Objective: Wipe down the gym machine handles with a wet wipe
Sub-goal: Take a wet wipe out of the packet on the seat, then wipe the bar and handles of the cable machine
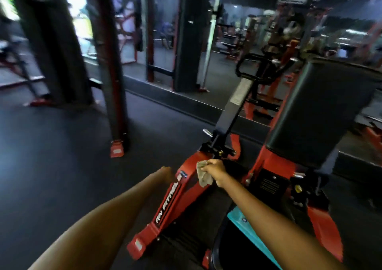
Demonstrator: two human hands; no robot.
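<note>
My right grip pinches a crumpled grey wet wipe against the red steel machine frame. My left grip, just left of it, is too blurred to tell.

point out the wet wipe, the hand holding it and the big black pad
wet wipe [203, 175], head view, on the crumpled cloth hanging below the fingers
right hand [215, 169], head view, on the back of the hand
black pad [322, 108], head view, on its broad front face

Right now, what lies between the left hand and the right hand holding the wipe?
In the head view, the red frame beam of the machine lies between the left hand and the right hand gripping the wipe.
</note>
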